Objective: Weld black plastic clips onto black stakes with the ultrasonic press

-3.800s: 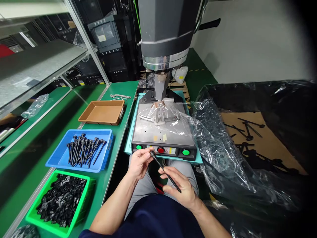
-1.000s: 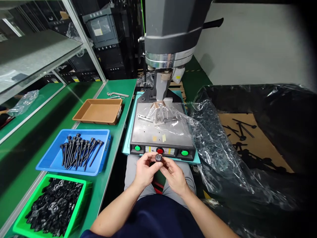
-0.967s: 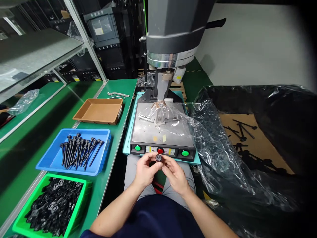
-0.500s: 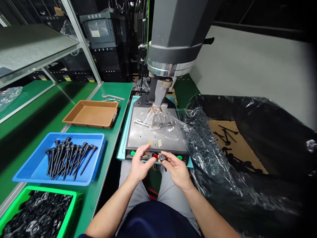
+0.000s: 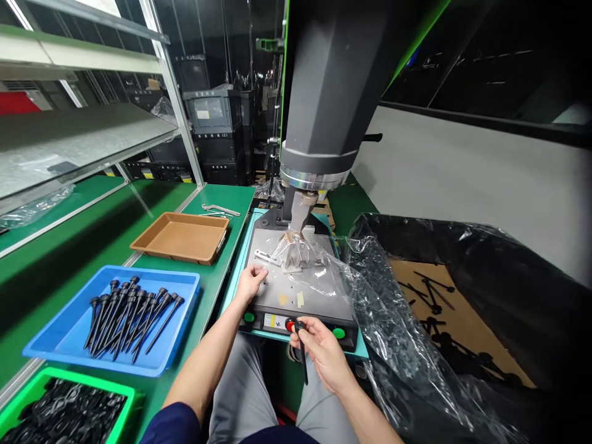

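Observation:
My right hand [image 5: 321, 349] is closed on a black rod with a wide round head [image 5: 303, 354]. The head sits between thumb and fingers, and the shaft hangs down over my lap. My left hand [image 5: 251, 282] is over the left side of the machine's grey metal plate [image 5: 272, 290], its fingertips drawn together; whether anything small is between them I cannot make out. Just beyond it are a small silver bar [image 5: 267, 256] and a fixture covered in clear plastic [image 5: 293, 250], below the press head [image 5: 317, 166].
On the left bench are a blue tray [image 5: 44, 342] of similar black rods, a green bin [image 5: 132, 407] of small black parts, a brown tray [image 5: 178, 235] and a wrench [image 5: 221, 209]. Green buttons [image 5: 339, 333] and a red button line the plate's front. A plastic-lined box [image 5: 416, 271] with rods stands right.
My left hand has moved away from the rod, forward and left over the plate. My right hand keeps hold of the rod, whose shaft now shows hanging down. The view has tilted up.

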Action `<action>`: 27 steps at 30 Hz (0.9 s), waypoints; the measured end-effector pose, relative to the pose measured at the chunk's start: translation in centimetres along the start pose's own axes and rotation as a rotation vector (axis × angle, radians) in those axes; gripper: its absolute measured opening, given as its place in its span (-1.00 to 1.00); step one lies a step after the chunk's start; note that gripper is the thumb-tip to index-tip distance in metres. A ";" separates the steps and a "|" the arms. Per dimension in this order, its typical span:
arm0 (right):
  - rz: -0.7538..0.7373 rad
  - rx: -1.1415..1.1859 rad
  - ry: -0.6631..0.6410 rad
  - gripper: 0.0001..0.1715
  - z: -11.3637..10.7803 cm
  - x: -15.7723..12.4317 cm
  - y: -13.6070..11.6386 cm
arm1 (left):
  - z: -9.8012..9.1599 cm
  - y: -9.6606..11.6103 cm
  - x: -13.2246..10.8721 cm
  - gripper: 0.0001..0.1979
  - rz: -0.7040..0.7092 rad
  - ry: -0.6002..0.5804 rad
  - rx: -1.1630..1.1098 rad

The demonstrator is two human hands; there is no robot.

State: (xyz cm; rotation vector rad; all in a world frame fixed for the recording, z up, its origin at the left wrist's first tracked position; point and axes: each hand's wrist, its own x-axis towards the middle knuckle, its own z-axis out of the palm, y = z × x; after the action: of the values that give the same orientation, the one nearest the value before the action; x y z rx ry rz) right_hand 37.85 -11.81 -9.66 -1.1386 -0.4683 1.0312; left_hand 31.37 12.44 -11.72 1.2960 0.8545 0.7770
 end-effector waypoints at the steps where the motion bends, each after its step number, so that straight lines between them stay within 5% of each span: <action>1: 0.025 0.025 0.006 -0.56 -0.1 0.3 0.1 | 0.0 0.4 -0.2 -0.65 -0.012 -0.026 -0.013; 5: 0.154 0.117 -0.032 -0.43 0.5 2.1 0.6 | 0.2 2.6 -2.3 -0.67 -0.078 -0.156 -0.068; 10: 0.191 0.155 -0.133 -0.50 3.0 7.1 1.5 | 0.5 6.1 -4.6 -0.66 -0.261 -0.236 -0.404; 17: -0.346 -0.151 0.202 -0.47 3.3 15.0 -1.6 | 0.8 7.2 -5.7 -0.62 -0.355 -0.196 -0.528; 27: -0.771 -0.519 0.418 -0.61 0.5 18.7 -6.1 | 1.3 7.6 -6.1 -0.59 -0.294 -0.224 -0.470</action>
State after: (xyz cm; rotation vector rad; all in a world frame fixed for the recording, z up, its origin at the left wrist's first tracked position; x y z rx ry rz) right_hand 49.11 4.12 -7.27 -1.4138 -0.7752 -0.0163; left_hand 29.44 7.38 -3.49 0.7991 0.6150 0.5423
